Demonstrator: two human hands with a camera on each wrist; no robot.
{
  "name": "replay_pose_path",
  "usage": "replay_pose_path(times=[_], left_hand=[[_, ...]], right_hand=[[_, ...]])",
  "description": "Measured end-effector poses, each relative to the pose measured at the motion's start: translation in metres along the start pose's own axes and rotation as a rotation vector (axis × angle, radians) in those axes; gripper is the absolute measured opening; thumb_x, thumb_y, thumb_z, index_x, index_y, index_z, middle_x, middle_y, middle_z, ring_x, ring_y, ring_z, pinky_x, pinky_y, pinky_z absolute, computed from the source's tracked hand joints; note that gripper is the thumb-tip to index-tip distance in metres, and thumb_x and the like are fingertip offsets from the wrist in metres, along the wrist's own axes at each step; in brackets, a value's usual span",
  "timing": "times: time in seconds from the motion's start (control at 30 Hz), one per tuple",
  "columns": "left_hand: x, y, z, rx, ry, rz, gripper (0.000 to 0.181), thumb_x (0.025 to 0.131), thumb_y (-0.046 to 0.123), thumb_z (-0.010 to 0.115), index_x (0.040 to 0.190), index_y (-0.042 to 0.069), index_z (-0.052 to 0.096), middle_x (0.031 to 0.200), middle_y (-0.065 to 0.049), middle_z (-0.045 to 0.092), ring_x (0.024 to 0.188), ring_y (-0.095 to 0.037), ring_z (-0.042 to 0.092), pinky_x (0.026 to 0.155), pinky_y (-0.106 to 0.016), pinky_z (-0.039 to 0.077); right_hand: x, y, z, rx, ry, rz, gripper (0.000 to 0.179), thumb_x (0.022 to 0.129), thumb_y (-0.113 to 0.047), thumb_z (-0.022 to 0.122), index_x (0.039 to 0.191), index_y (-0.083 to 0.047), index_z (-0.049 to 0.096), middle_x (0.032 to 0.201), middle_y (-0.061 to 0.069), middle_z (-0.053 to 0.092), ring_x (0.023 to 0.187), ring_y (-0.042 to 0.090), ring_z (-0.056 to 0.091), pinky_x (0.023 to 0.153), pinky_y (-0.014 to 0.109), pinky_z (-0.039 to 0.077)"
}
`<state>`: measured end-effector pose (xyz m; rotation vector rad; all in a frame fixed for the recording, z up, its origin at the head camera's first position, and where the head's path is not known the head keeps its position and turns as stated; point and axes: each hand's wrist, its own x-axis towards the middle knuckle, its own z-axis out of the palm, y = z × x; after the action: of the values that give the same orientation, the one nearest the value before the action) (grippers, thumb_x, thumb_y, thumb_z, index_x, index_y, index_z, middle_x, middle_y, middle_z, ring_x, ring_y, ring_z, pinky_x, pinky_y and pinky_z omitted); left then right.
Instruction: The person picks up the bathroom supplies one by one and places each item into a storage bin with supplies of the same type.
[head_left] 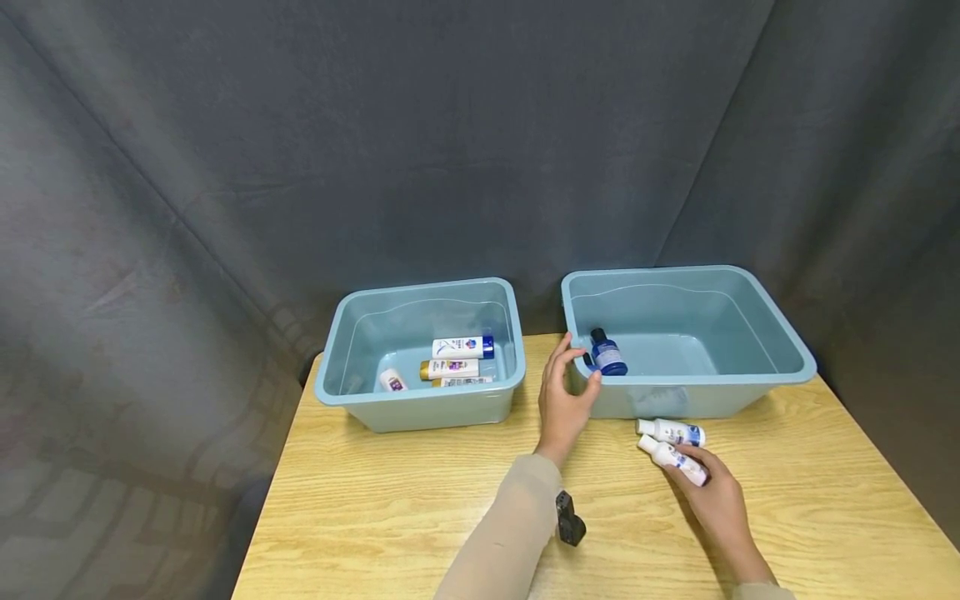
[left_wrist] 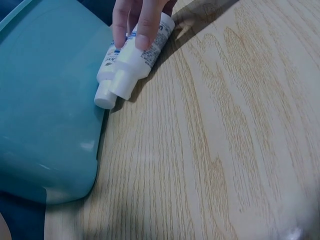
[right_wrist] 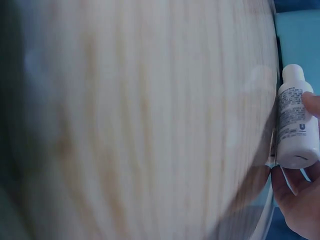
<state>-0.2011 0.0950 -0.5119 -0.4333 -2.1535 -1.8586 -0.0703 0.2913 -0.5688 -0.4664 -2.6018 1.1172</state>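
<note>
My right hand (head_left: 712, 492) holds a small white bottle (head_left: 675, 461) on the table, just in front of the right bin (head_left: 690, 380). In the right wrist view, the thumb lies against the bottle's printed side (right_wrist: 296, 125). A second white bottle (head_left: 671, 432) with a blue-marked label lies alongside, between the held one and the bin. My left hand (head_left: 564, 412) is at the bin's front left corner, thumb and index finger apart near the rim. Contact with the rim cannot be told. Inside that corner are a dark blue bottle (head_left: 608, 357) and another black cap (head_left: 588, 359).
A second blue bin (head_left: 420, 404) stands to the left, with several small white bottles (head_left: 456, 368) in it, capped in blue or gold. Both bins rest on a wooden table (head_left: 390, 508). Behind hangs a dark grey curtain (head_left: 480, 150). A black device (head_left: 570, 518) sits by my left wrist.
</note>
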Motion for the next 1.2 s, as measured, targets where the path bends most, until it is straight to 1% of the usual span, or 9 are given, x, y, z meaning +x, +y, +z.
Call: replay_pose_path(times=[0.13,0.3,0.4,0.47,0.67,0.8,0.93,1.07,1.2], left_hand=[[-0.001,-0.001,0.001,-0.004,0.0,0.007,0.037,0.093,0.021,0.068,0.127,0.03,0.058,0.155,0.018,0.035,0.141,-0.01,0.035,0.107,-0.035,0.04],[-0.001,-0.002,0.001,0.004,-0.001,0.012,0.036,0.094,0.023,0.068,0.128,0.029,0.058,0.155,0.018,0.035,0.141,-0.011,0.035,0.106,-0.037,0.042],[-0.001,-0.003,0.001,0.008,-0.002,0.013,0.036,0.094,0.023,0.068,0.128,0.029,0.058,0.155,0.017,0.035,0.141,-0.01,0.035,0.106,-0.037,0.042],[-0.001,-0.003,0.0,0.013,0.0,0.016,0.036,0.093,0.023,0.068,0.127,0.028,0.058,0.155,0.017,0.036,0.141,-0.01,0.035,0.105,-0.037,0.043],[0.0,-0.004,0.001,0.006,0.005,0.017,0.036,0.093,0.023,0.068,0.127,0.029,0.058,0.154,0.017,0.037,0.14,-0.01,0.036,0.104,-0.038,0.043],[0.0,-0.004,0.0,0.007,0.008,0.02,0.036,0.093,0.024,0.068,0.127,0.029,0.059,0.154,0.017,0.037,0.139,-0.01,0.037,0.103,-0.038,0.044],[0.0,-0.003,0.0,0.013,0.011,0.023,0.036,0.093,0.024,0.068,0.127,0.028,0.059,0.154,0.017,0.037,0.139,-0.011,0.037,0.103,-0.038,0.044],[0.0,-0.002,0.0,0.007,0.009,0.021,0.036,0.093,0.024,0.068,0.127,0.028,0.059,0.154,0.017,0.037,0.139,-0.011,0.037,0.104,-0.038,0.043],[0.0,-0.002,0.0,0.01,0.01,0.023,0.036,0.093,0.024,0.068,0.127,0.029,0.059,0.154,0.017,0.037,0.14,-0.011,0.037,0.104,-0.038,0.043]], right_hand=[[-0.001,-0.001,0.0,-0.004,0.025,0.013,0.036,0.085,-0.017,0.079,0.116,-0.003,0.069,0.115,0.026,0.065,0.086,0.022,0.055,0.065,0.016,0.037],[-0.001,-0.003,-0.001,0.018,0.026,0.034,0.037,0.086,-0.019,0.079,0.117,-0.004,0.069,0.085,0.014,0.059,0.061,0.01,0.041,0.052,0.025,0.034],[-0.001,-0.005,-0.002,0.032,0.025,0.049,0.037,0.087,-0.021,0.078,0.118,-0.004,0.069,0.073,0.005,0.045,0.054,0.008,0.035,0.047,0.028,0.031],[-0.001,-0.006,-0.003,0.035,0.029,0.053,0.037,0.087,-0.022,0.078,0.117,-0.004,0.069,0.071,0.003,0.042,0.053,0.008,0.034,0.047,0.028,0.031],[-0.001,-0.007,-0.007,0.041,0.059,0.038,0.034,0.087,-0.02,0.078,0.116,-0.005,0.07,0.075,0.003,0.048,0.052,0.006,0.034,0.047,0.028,0.032],[0.0,-0.009,-0.012,0.045,0.076,0.015,0.033,0.087,-0.019,0.078,0.115,-0.005,0.07,0.091,0.012,0.06,0.051,0.006,0.034,0.046,0.027,0.032],[0.0,-0.015,-0.017,0.043,0.092,-0.01,0.03,0.087,-0.017,0.077,0.114,-0.004,0.07,0.112,0.021,0.064,0.063,0.005,0.041,0.053,0.02,0.035],[0.0,-0.02,-0.023,0.038,0.111,-0.009,0.029,0.088,-0.016,0.077,0.114,-0.005,0.071,0.117,0.018,0.065,0.076,0.002,0.044,0.063,0.014,0.036],[-0.002,-0.025,-0.027,0.039,0.122,-0.014,0.028,0.088,-0.019,0.076,0.113,-0.006,0.071,0.114,0.011,0.063,0.081,-0.005,0.042,0.068,0.015,0.036]])
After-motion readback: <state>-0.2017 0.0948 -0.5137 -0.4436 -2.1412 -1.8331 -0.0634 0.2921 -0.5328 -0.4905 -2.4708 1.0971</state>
